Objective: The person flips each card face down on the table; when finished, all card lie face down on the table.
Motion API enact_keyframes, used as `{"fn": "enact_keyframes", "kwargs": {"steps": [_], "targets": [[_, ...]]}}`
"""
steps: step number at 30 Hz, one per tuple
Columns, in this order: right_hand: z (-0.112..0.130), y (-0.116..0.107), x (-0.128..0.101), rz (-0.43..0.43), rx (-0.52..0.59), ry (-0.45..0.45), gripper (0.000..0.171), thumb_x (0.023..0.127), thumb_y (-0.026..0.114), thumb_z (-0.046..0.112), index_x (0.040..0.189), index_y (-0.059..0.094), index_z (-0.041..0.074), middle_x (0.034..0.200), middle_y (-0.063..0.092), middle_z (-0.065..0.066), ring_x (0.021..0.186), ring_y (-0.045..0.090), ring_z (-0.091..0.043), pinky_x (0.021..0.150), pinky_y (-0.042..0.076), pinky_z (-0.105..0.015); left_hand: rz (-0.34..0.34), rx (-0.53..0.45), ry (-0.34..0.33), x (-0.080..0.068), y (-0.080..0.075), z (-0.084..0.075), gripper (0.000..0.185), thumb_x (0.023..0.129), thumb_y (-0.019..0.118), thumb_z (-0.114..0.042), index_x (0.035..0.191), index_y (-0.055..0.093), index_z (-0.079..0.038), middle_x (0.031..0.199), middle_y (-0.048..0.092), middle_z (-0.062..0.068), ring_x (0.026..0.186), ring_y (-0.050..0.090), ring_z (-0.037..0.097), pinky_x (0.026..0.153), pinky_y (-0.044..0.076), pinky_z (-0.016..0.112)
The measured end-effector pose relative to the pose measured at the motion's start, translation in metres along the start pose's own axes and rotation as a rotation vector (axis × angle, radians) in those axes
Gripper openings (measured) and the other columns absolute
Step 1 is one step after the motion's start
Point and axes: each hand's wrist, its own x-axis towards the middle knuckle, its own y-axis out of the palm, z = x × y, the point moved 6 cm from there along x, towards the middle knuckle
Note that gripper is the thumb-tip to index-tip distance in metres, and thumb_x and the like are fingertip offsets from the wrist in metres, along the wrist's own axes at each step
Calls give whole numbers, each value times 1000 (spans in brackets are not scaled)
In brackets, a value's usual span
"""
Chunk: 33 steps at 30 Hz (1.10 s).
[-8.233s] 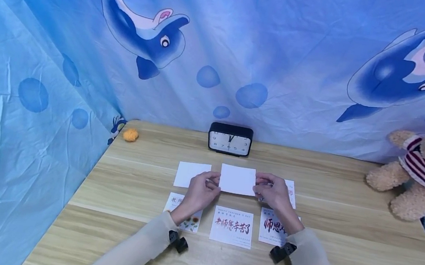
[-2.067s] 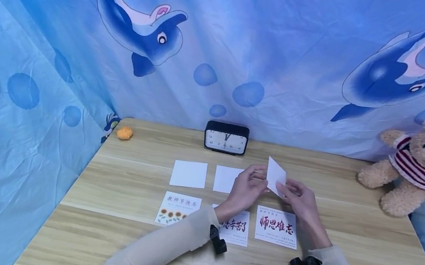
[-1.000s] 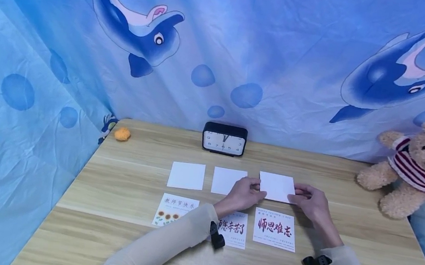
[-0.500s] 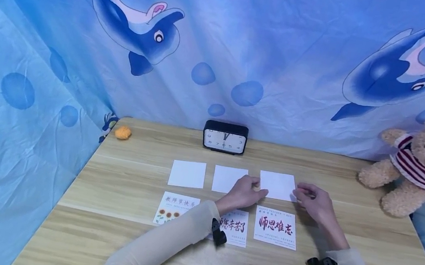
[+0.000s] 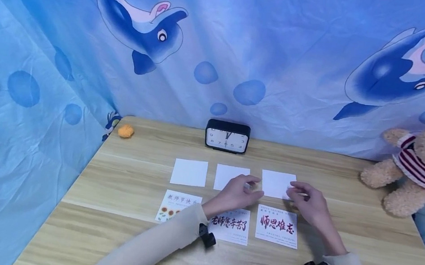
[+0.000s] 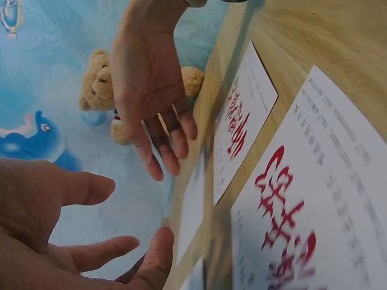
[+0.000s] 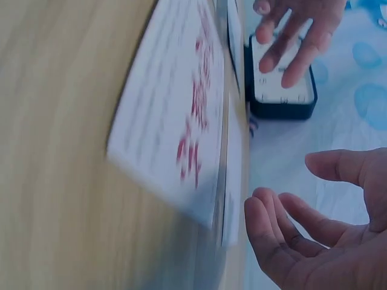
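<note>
Both hands, left hand (image 5: 237, 193) and right hand (image 5: 307, 203), have let go with fingers relaxed, leaving the third blank white card (image 5: 276, 184) flat on the wooden table (image 5: 365, 235), completing the face-down back row.

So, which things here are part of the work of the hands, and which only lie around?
In the work: left hand, right hand, three blank cards, three printed cards.
Lying about: clock, teddy bear, orange ball.
</note>
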Motion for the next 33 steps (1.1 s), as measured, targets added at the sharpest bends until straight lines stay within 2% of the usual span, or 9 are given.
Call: {"fn": "enact_keyframes", "kwargs": {"steps": [3,7,12,19,23,33], "targets": [[10,13,-2,32,26,-16,47,105,62,26,143,56,-2,128,67,-26,105,71,-32,80,60,-24,3,25,27,-11,-11,0,55,102,64,-41,148,57,-12,141,62,14,113,70,22,87,60,24],[21,32,-4,72,52,-50,45,103,65,23,139,60,-3,123,71,-24,100,73,-28,77,59,-22,-10,44,30,-25,-23,3,54,103,64,-39,148,57,-11,141,63,13,112,71,23,87,61,26],[34,59,-9,115,71,-86,41,102,68,23,135,64,0,119,74,-19,100,75,-25,79,58,-20,-36,41,30,-43,-39,13,53,102,66,-38,146,58,-8,134,69,15,111,74,27,89,64,34],[55,97,-19,225,134,-116,37,101,69,22,132,66,2,114,76,-13,96,75,-18,80,59,-21,-104,81,28,-71,-69,33,50,104,65,-35,143,59,-4,122,73,14,106,75,26,90,64,37],[66,117,-27,292,194,-129,38,100,70,19,132,65,0,115,77,-14,96,75,-17,81,59,-18,-167,83,0,-87,-88,45,47,103,65,-32,140,61,-3,121,74,15,107,75,29,89,65,40],[90,156,-46,445,346,-146,47,98,71,17,139,59,-3,125,73,-22,103,76,-23,82,58,-17,-335,159,-124,-125,-130,76,38,101,69,-28,132,68,-4,115,76,11,104,74,26,89,63,42]]}}
